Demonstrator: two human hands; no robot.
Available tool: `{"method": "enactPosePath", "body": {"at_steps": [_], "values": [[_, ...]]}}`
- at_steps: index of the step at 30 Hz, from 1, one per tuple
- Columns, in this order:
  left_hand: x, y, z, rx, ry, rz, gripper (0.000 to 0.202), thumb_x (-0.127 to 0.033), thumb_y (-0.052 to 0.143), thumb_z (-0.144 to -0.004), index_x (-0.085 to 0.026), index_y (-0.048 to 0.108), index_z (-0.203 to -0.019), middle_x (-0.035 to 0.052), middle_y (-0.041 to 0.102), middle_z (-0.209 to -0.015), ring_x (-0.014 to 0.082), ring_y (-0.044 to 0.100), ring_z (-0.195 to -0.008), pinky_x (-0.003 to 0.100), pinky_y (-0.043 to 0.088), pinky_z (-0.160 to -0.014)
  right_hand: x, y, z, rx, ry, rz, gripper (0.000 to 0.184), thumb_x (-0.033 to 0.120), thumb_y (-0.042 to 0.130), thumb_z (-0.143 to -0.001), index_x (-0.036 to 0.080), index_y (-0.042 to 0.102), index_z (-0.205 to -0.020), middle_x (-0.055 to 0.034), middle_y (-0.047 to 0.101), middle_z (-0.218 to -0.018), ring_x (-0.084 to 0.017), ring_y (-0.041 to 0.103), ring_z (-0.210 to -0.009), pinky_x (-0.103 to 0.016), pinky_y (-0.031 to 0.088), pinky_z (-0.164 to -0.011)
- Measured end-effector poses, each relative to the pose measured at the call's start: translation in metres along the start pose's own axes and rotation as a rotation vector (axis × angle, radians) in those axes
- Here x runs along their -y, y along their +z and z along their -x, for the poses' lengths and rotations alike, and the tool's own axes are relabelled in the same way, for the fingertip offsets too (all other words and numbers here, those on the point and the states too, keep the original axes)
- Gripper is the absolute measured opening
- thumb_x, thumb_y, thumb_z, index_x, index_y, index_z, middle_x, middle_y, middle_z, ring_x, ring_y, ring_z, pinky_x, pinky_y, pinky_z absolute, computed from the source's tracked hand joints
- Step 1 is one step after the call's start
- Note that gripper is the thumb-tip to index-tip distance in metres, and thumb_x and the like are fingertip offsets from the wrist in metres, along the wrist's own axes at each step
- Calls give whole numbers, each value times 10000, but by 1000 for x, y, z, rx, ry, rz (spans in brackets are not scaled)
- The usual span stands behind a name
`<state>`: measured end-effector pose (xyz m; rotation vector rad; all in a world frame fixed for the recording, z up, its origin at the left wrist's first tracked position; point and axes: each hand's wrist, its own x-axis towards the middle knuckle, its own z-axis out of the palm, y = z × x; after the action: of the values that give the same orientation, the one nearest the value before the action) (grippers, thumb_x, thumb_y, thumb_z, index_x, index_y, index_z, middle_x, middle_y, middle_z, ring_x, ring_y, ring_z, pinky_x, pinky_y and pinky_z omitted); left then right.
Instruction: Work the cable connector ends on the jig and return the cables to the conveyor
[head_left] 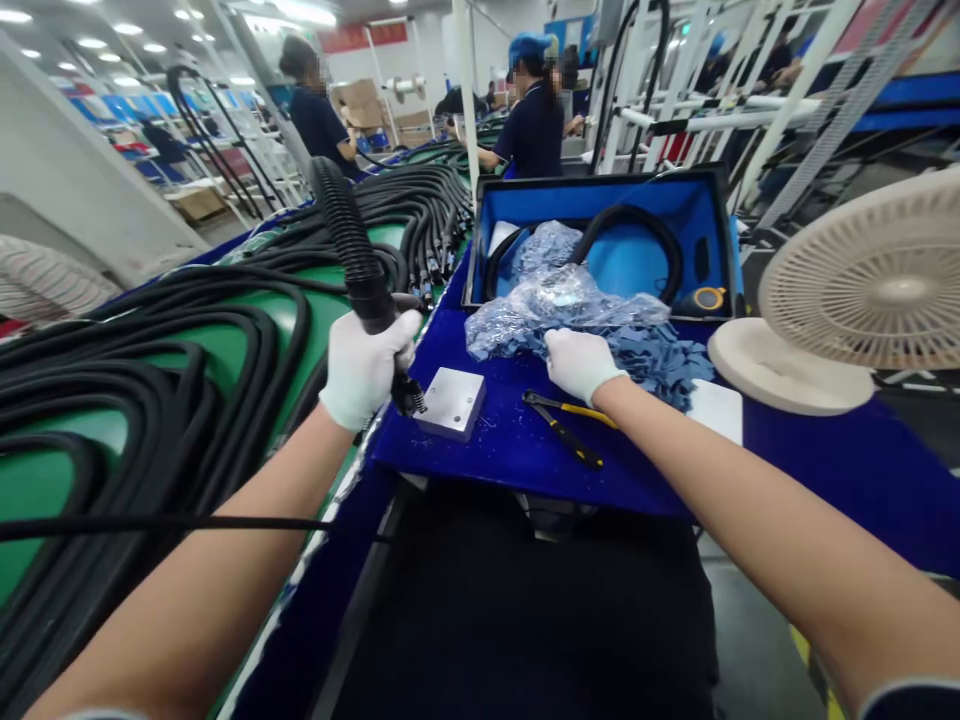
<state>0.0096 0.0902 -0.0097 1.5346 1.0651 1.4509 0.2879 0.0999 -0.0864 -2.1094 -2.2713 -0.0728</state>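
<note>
My left hand (pixel 360 368), in a white glove, is wrapped round a thick black corrugated hose (pixel 346 230) whose upper part stands up above the fist. A dark fitting (pixel 408 392) sticks out below the hand, close to a silver metal block (pixel 453 392) with small holes. Gloved too, my right hand (pixel 582 364) has its fingers curled in at the front edge of a clear plastic bag (pixel 551 290) and a heap of blue-grey scraps (pixel 660 362). Whatever its fingertips pinch is hidden. Yellow-and-black pliers (pixel 564 432) lie on the blue table just below that hand.
Several black hoses (pixel 247 340) lie along the green conveyor (pixel 289 290) at left. Behind the bag stands a blue bin (pixel 705 225) with a coiled hose and a tape measure (pixel 709 298). A beige fan (pixel 892 285) is at right. Two co-workers (pixel 532 120) stand farther back.
</note>
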Motion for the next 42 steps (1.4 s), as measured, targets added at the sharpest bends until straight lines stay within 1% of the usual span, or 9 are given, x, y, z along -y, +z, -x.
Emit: {"method": "enactPosePath", "body": {"at_steps": [9, 15, 19, 21, 24, 29, 33, 36, 42], "values": [[26, -2, 0, -24, 23, -68, 267, -308, 689, -817, -144, 670, -1027, -53, 482, -530, 105, 428, -447, 257, 399, -482, 3, 14, -6, 92, -11, -18, 310, 235, 462, -923, 169, 675, -1138, -200, 703, -1096, -339, 702, -984, -437, 517, -831], [26, 6, 6, -75, 7, -238, 265, -331, 713, -793, -155, 684, -989, -16, 582, -619, 123, 494, -520, 268, 423, -536, 1, 4, -2, 75, -36, -51, 313, 343, 554, -919, 175, 701, -1139, -181, 714, -1110, -313, 687, -1018, -418, 493, -893], [29, 3, 5, -17, -16, -87, 265, -304, 694, -796, -162, 657, -1017, -48, 501, -563, 111, 446, -470, 253, 379, -489, 5, -7, 11, -63, -133, -475, 338, 392, 638, -878, 182, 705, -1135, -92, 739, -1043, -222, 672, -946, -322, 490, -871], [31, -1, 3, 4, -25, -39, 263, -290, 690, -790, -164, 645, -1016, -56, 484, -544, 111, 439, -459, 250, 372, -481, 14, -10, 16, -69, -175, -811, 356, 436, 691, -823, 160, 721, -1047, -53, 731, -910, -189, 645, -800, -295, 496, -750], [32, -5, 1, 28, -38, -35, 273, -292, 693, -790, -155, 642, -1020, -53, 500, -539, 111, 438, -454, 255, 377, -485, 36, -13, 18, 2, -192, -1055, 357, 469, 726, -756, 133, 725, -877, -13, 660, -720, -154, 562, -646, -272, 438, -604], [30, -10, 0, 85, -12, -132, 279, -304, 680, -822, -129, 653, -1037, 0, 611, -633, 149, 567, -580, 294, 470, -624, 86, -20, 12, 102, -359, -1251, 264, 359, 677, -757, 143, 712, -903, -10, 675, -797, -147, 591, -688, -257, 472, -655], [31, -15, -3, 107, 18, -185, 296, -316, 675, -840, -118, 657, -1059, 30, 664, -750, 172, 619, -710, 316, 499, -739, 118, -24, 1, 80, -437, -1158, 131, 294, 611, -790, 170, 653, -786, 10, 652, -715, -136, 583, -654, -244, 443, -631], [35, -18, -5, 108, 8, -205, 335, -337, 679, -837, -121, 669, -1093, 45, 686, -843, 182, 630, -773, 325, 503, -779, 132, -22, -10, 54, -455, -1015, 210, 331, 640, -787, 170, 588, -663, 18, 583, -619, -130, 523, -615, -249, 387, -595], [38, -16, -5, 133, -31, -70, 360, -356, 669, -855, -131, 642, -1136, 27, 649, -792, 164, 606, -717, 301, 503, -709, 140, -13, -24, 152, -448, -1088, 323, 464, 697, -763, 144, 710, -722, 7, 607, -635, -130, 515, -615, -252, 385, -581]]}}
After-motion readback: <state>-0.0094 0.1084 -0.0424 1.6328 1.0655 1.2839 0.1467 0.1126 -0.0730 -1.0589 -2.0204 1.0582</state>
